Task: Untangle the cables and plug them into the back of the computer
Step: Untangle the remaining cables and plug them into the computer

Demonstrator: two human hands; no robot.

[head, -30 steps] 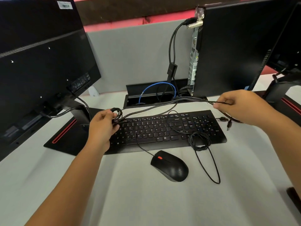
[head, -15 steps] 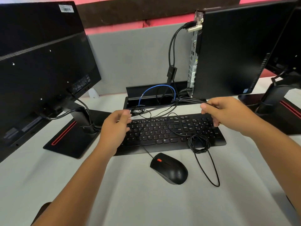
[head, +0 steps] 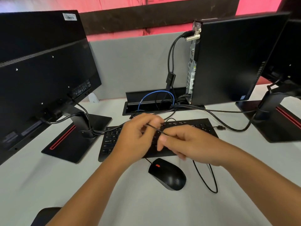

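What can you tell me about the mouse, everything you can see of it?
The mouse is black, smooth and matte like plastic, with an orange-red scroll wheel near its front. It lies flat on the white desk, just in front of the keyboard and apart from it, nose pointing toward the keyboard. A thin black cable leaves its nose and runs under the left hand. Neither hand touches the mouse.

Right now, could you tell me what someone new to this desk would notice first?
Probably the two hands, left hand and right hand, meeting over the black keyboard at centre, pinching a thin black cable between them. Just below sits a black mouse with its looped cord. Behind, the upright computer shows its rear ports, cables hanging from it.
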